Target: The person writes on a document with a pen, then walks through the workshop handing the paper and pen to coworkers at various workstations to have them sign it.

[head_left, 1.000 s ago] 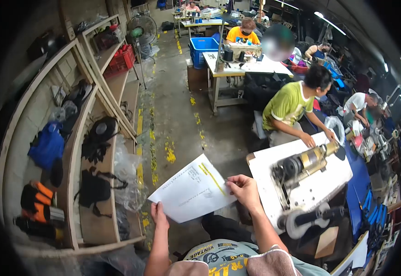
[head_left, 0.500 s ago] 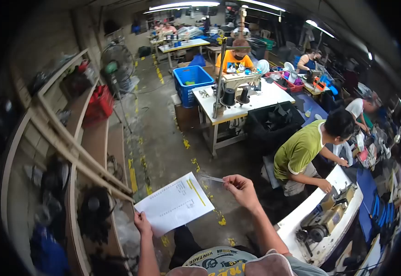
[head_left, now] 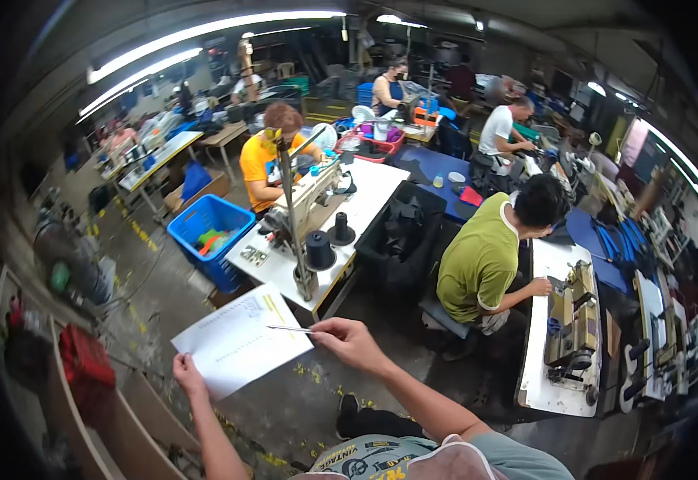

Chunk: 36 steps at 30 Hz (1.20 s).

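My left hand (head_left: pixel 189 374) grips the lower left edge of a white sheet of paper (head_left: pixel 241 344), which carries rows of small print and a yellow strip near its right side. Pinched in the fingers of my right hand (head_left: pixel 347 340) is a slim, pale pen (head_left: pixel 289 328). Its far end points left over the right part of the sheet; whether it touches the paper I cannot tell. The print is too small to read.
Ahead stands a sewing table (head_left: pixel 373 188) with black thread cones (head_left: pixel 320 251), beside a blue crate (head_left: pixel 225 264). To the right, a person in a green shirt (head_left: pixel 481 256) sits at another sewing machine (head_left: pixel 573 320). Shelving with a red crate (head_left: pixel 85 360) is at lower left.
My view has swung to the right. The pen, earlier off the sheet's right edge, now lies over the paper. The person in green has drawn one arm in.
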Motion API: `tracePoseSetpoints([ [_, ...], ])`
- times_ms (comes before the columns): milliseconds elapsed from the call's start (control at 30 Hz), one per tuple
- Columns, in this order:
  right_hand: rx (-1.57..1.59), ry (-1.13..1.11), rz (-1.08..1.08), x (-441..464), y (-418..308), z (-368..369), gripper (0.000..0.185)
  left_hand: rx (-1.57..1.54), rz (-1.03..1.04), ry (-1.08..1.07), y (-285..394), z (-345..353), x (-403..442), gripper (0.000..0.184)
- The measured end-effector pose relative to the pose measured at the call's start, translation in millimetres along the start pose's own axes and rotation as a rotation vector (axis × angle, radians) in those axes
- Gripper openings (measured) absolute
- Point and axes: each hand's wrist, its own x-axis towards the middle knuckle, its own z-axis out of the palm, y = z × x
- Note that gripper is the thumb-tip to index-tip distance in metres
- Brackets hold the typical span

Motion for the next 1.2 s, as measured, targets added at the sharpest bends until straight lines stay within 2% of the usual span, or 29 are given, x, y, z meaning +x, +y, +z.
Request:
tracePoseSetpoints([
  [100,0.057,0.009,-0.021,72.9,33.5,27.6,0.021,-0.027,0.025,-0.063,2.4,39.8,83.8,0.019],
  [233,0.054,-0.004,0.05,160.9,66.6,71.8,0.024,-0.114,0.034,-0.126,-47.7,81.7,190.6,0.022],
  [333,0.107,0.077,0.017,209.0,89.0,106.3,0.025,-0.081,0.034,-0.174,-62.1,121.3,267.8,0.02],
  [400,0.136,0.096,0.002,248.9,105.3,120.7,0.026,-0.046,0.047,-0.228,-73.2,160.8,316.7,0.022],
  [467,-0.002,0.114,0.077,290.0,133.2,136.2,0.029,0.082,0.062,-0.231,-80.7,198.0,368.8,0.025],
  [567,0.103,0.24,0.131,356.9,173.6,154.6,0.027,0.019,0.141,-0.344,-127.3,281.2,439.4,0.023],
  [600,0.104,0.291,0.191,380.0,186.1,160.6,0.026,0.058,0.152,-0.375,-122.7,307.9,450.7,0.024],
  [667,0.102,0.429,0.137,429.9,226.3,170.3,0.025,0.097,0.075,-0.462,-101.6,358.0,462.1,0.025],
  [767,0.246,0.612,0.258,491.7,259.0,184.9,0.025,0.081,0.017,-0.62,-149.2,416.1,510.5,0.024],
  [833,0.322,0.793,0.344,523.7,272.7,186.0,0.026,0.07,-0.023,-0.689,-141.1,439.4,525.0,0.024],
  [867,0.313,0.812,0.346,535.9,275.9,184.9,0.026,0.032,-0.074,-0.729,-143.0,454.1,531.1,0.024],
  [1033,0.302,0.97,0.459,567.7,294.1,196.3,0.023,0.129,-0.024,-0.835,-172.7,494.5,576.2,0.028],
  [1133,0.346,1.022,0.508,590.7,301.2,189.1,0.022,-0.035,-0.16,-0.945,-180.9,502.8,587.8,0.037],
  [1200,0.359,1.027,0.519,604.1,310.2,187.4,0.021,-0.002,-0.186,-0.892,-191.3,495.4,594.1,0.041],
])
